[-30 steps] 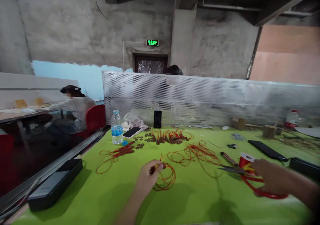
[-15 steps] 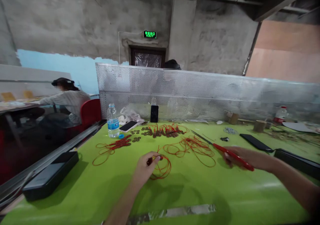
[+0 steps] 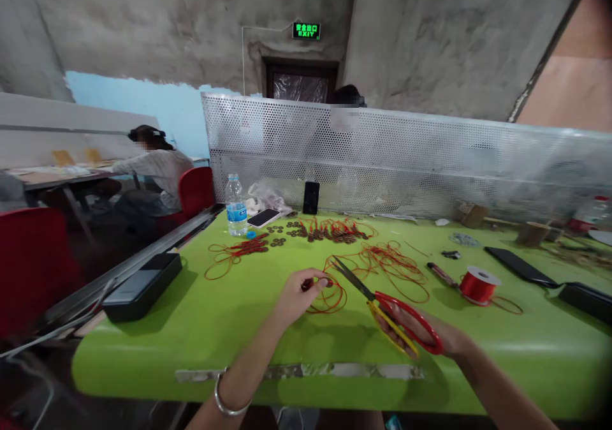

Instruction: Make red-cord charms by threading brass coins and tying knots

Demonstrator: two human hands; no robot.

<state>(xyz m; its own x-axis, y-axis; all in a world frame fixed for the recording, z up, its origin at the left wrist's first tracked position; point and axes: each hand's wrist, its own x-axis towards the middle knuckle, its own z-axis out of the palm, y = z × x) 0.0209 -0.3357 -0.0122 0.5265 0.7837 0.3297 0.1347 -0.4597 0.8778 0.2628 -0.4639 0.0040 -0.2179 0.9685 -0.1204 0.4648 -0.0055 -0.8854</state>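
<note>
My left hand is closed in a pinch on a red cord, whose loops hang down over the green table. Something small and dark sits at the fingertips, too small to make out. My right hand grips scissors with one red and one yellow handle. Their blades are slightly apart and point toward the cord end above my left fingertips. Beyond my hands lies a loose tangle of red cords. Farther back are coin-like discs tied with red cord, and a corded bundle lies to the left.
A red spool and a marker-like stick lie right of the scissors. A water bottle, phones and a black box stand around the green table. A perforated partition closes the back.
My right hand has brought the scissors leftward, close to my left hand, and their blades now show apart. The red spool and marker-like stick have come into sight. The view has shifted.
</note>
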